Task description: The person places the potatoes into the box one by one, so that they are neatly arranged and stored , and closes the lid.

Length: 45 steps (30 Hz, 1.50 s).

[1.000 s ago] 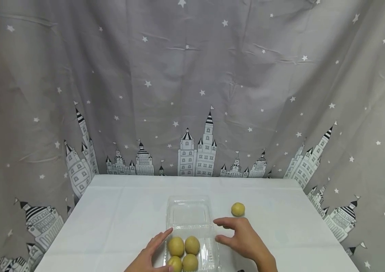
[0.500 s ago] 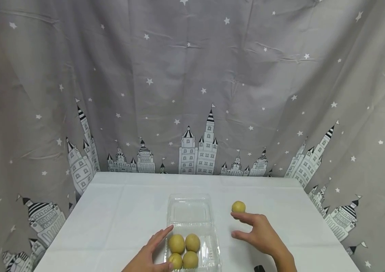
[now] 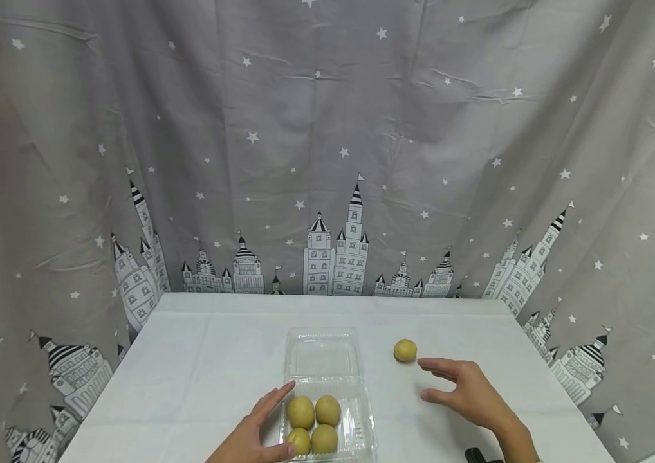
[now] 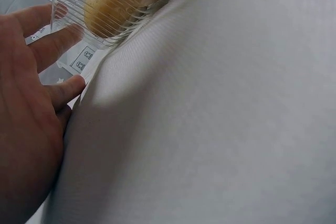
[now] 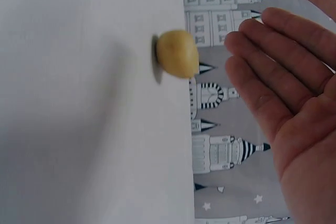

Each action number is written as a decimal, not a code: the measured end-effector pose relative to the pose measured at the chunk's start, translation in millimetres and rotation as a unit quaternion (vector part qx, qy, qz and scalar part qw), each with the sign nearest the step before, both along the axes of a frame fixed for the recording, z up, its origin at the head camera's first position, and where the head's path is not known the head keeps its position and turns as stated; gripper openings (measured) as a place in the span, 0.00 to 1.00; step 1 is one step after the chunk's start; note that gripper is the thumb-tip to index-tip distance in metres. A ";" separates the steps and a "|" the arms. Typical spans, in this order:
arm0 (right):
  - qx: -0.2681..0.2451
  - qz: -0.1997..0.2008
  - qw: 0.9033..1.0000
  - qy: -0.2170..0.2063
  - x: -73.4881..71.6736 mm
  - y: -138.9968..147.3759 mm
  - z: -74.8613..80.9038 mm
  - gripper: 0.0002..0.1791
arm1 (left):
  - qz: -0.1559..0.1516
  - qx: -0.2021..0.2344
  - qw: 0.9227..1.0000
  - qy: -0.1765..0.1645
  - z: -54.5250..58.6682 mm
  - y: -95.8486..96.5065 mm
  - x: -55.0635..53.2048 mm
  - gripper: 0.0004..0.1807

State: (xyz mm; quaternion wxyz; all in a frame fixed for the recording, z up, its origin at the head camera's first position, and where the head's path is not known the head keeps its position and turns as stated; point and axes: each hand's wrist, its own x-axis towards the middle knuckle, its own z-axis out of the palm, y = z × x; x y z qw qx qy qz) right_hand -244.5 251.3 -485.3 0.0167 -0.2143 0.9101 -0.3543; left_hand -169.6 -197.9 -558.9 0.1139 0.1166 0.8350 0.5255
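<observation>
A clear plastic clamshell box [image 3: 358,426] lies with its lid [image 3: 323,357] folded back, away from me. Several round yellow fruits [image 3: 301,411] fill the left part of its base. Along the box's left side is my left hand [image 3: 251,429], fingers extended and thumb near the closest fruit; in the left wrist view its fingertips touch the ribbed plastic wall. One more yellow fruit [image 3: 405,350], smooth and slightly uneven in the right wrist view, sits alone right of the lid. My right hand [image 3: 469,393] hovers just right of and nearer than it, holding nothing, fingers and thumb apart.
A white cloth covers the table [image 3: 217,347]. Behind it and at both sides hangs a grey curtain [image 3: 420,128] printed with stars and castles. A black object [image 3: 475,455] shows at the right wrist.
My right hand has moved rightward, from beside the box past the front of the lone fruit. My left hand has stayed at the box, and the fruits have not moved.
</observation>
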 end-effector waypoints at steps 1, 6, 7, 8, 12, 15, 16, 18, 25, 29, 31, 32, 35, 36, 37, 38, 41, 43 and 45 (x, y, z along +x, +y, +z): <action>0.000 0.001 1.000 0.002 -0.5 3.2 0.7 0.29 | 0.000 -0.001 1.000 0.000 0.0 0.0 0.0 0.56; -0.003 0.006 1.000 0.001 -4.0 15.7 3.6 0.30 | 0.002 -0.003 1.000 -0.012 0.1 -0.2 -0.8 0.55; -0.006 0.004 1.000 -0.005 -5.2 17.6 4.1 0.30 | 0.003 -0.004 1.000 -0.014 0.0 -0.3 -1.0 0.55; -0.008 0.005 1.000 -0.010 -6.4 19.6 4.5 0.30 | 0.004 -0.005 1.000 -0.017 0.0 -0.2 -1.2 0.55; -0.021 0.012 1.000 -0.020 -11.0 27.0 4.5 0.29 | 0.008 -0.009 1.000 -0.019 -1.1 -0.1 -1.6 0.55; -0.023 0.014 1.000 -0.016 -14.1 31.8 3.6 0.29 | 0.008 -0.010 1.000 -0.017 -1.6 0.0 -0.7 0.55; -0.022 0.014 1.000 -0.014 -15.2 33.1 3.3 0.29 | 0.007 -0.011 1.000 -0.016 -1.9 0.0 -0.5 0.55; -0.021 0.014 1.000 -0.016 -17.1 34.9 3.1 0.30 | 0.006 -0.010 1.000 -0.015 -2.2 -0.1 -0.2 0.56; -0.029 0.022 0.999 -0.026 -24.3 37.8 2.6 0.29 | 0.007 -0.009 1.000 -0.016 -1.9 -0.1 0.2 0.56; -0.040 0.020 0.998 -0.035 -29.4 39.3 0.5 0.28 | 0.008 -0.009 1.000 -0.015 -1.6 -0.1 0.0 0.56; -0.044 0.023 0.998 -0.036 -32.2 40.6 -1.3 0.28 | 0.006 -0.008 1.000 -0.012 -1.7 -0.4 -0.3 0.56; -0.046 0.025 0.998 -0.035 -33.5 41.3 -2.3 0.28 | 0.005 -0.007 1.000 -0.010 -1.6 -0.5 -0.3 0.56; -0.049 0.027 0.998 -0.033 -36.7 42.5 -5.2 0.28 | 0.002 -0.004 1.000 -0.007 -1.5 -0.8 -0.4 0.56; -0.051 0.028 0.998 -0.034 -37.6 42.9 -6.1 0.28 | 0.001 -0.003 1.000 -0.006 -1.5 -0.9 -0.4 0.56; -0.052 0.028 0.998 -0.034 -38.3 43.1 -6.9 0.28 | 0.001 -0.002 1.000 -0.006 -1.6 -0.9 -0.4 0.56; -0.053 0.028 0.998 -0.035 -39.1 43.4 -7.9 0.28 | 0.002 -0.002 1.000 -0.007 -1.7 -0.8 -0.3 0.56; -0.059 0.025 0.997 -0.038 -41.8 43.9 -11.0 0.28 | 0.002 -0.005 1.000 -0.009 -2.2 -0.6 -0.4 0.56; -0.064 0.021 0.997 -0.037 -43.9 43.8 -13.5 0.29 | 0.003 -0.007 1.000 -0.011 -2.4 -0.4 -0.5 0.56; -0.065 0.017 0.997 -0.035 -46.4 43.7 -16.1 0.29 | 0.002 -0.008 1.000 -0.011 -2.7 -0.5 -0.9 0.56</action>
